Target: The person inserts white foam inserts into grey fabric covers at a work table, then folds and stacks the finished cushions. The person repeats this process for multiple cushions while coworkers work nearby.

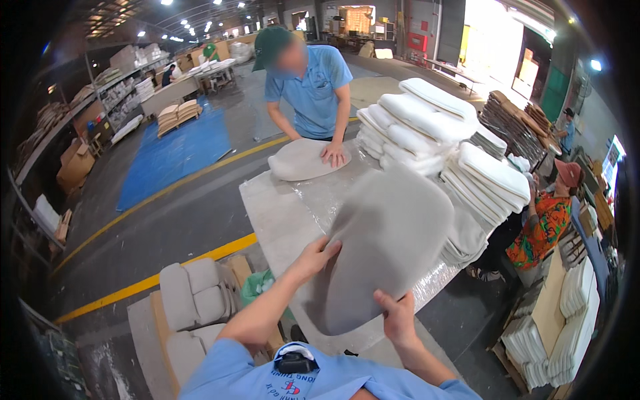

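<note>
Tilted above the near part of the table, a large grey cushion pad (390,237) with rounded corners is between my hands. My left hand (315,259) grips its left edge, thumb on the face toward me. Lower down, my right hand (398,315) pinches the bottom right edge, with the thumb on the front and the fingers partly hidden behind. Across the table, a person in a blue shirt (308,93) rests hands on another grey cushion pad (307,160) lying flat.
The table (267,207) is covered in clear plastic. White cushion pads (427,120) and more pale pads (487,180) are piled at its right. Stacked grey cushions (190,293) stand at lower left beside a green bag (255,287). A person in an orange patterned shirt (543,227) is at right.
</note>
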Motion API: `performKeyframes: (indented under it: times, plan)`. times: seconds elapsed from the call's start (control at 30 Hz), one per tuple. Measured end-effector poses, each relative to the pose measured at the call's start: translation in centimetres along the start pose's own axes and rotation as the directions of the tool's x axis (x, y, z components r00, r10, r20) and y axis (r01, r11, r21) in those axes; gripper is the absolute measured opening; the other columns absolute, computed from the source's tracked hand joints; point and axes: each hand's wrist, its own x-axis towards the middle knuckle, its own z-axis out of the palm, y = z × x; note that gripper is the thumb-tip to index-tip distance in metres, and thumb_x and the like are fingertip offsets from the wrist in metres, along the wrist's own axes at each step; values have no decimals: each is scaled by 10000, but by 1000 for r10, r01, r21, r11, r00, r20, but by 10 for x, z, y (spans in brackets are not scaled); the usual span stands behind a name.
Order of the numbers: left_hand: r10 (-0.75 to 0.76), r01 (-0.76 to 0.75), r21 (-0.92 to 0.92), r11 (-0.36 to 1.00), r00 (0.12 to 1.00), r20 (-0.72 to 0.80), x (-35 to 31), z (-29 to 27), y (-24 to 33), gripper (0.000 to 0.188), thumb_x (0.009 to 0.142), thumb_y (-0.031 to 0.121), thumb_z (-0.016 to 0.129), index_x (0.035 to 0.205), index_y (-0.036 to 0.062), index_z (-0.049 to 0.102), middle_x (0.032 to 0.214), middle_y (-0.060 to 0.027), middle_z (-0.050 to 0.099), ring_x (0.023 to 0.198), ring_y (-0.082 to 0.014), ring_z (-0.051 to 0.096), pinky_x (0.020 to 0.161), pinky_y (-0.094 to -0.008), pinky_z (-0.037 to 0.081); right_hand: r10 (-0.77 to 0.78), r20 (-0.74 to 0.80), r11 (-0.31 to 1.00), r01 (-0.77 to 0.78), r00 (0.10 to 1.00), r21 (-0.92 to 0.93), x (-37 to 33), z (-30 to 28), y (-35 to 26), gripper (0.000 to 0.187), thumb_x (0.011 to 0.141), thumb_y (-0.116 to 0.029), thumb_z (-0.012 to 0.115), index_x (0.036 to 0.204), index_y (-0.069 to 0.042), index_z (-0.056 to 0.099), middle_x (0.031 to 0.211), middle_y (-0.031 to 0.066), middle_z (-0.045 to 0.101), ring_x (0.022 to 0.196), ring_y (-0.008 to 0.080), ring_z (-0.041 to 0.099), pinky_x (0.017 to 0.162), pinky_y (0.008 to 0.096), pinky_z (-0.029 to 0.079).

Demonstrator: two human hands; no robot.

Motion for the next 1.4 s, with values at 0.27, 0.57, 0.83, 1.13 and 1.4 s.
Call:
performKeyframes:
  times: [0.27,0.57,0.83,1.13,1.4]
  plan:
    - [-249,-122,650,750,859,448,11,23,-91,630,1053,591,537,1313,43,709,1238,-190,755,1112,-270,696,985,-426,532,533,90,845,-525,841,-97,-84,-63,46,805,972,-413,774,1534,48,425,1442,189,602,1312,307,596,1102,475,473]
    - [-125,-164,761,628,944,307,-35,67,-157,369,1012,433,578,1203,167,748,1137,-162,759,1073,-407,703,923,-523,550,709,516,652,-167,481,-740,-66,-122,22,488,1080,-364,640,1416,-11,647,1360,116,687,1220,229,657,1081,350,494]
    - [-23,-114,676,728,981,191,-37,55,-155,339,1049,381,554,1235,135,694,1090,-184,749,1050,-401,702,892,-497,539,597,228,411,-49,769,-910,87,-82,23,599,983,-313,731,1502,-69,559,1084,132,760,865,184,740,715,344,577]
    - [-78,-55,722,690,986,150,-38,48,-162,472,1068,511,507,1279,127,683,1153,-219,738,1094,-444,692,948,-528,535,664,123,-11,174,738,-985,128,-115,120,435,956,-456,682,1174,-85,748,1088,164,771,993,358,724,896,468,555]
    - [-132,30,799,601,989,62,-3,44,-183,516,1070,520,481,1069,81,750,1070,-229,745,1017,-454,706,863,-580,541,401,153,122,112,903,-986,122,-128,141,281,1005,-305,629,1121,-66,720,1062,227,745,1035,456,695,887,528,544]
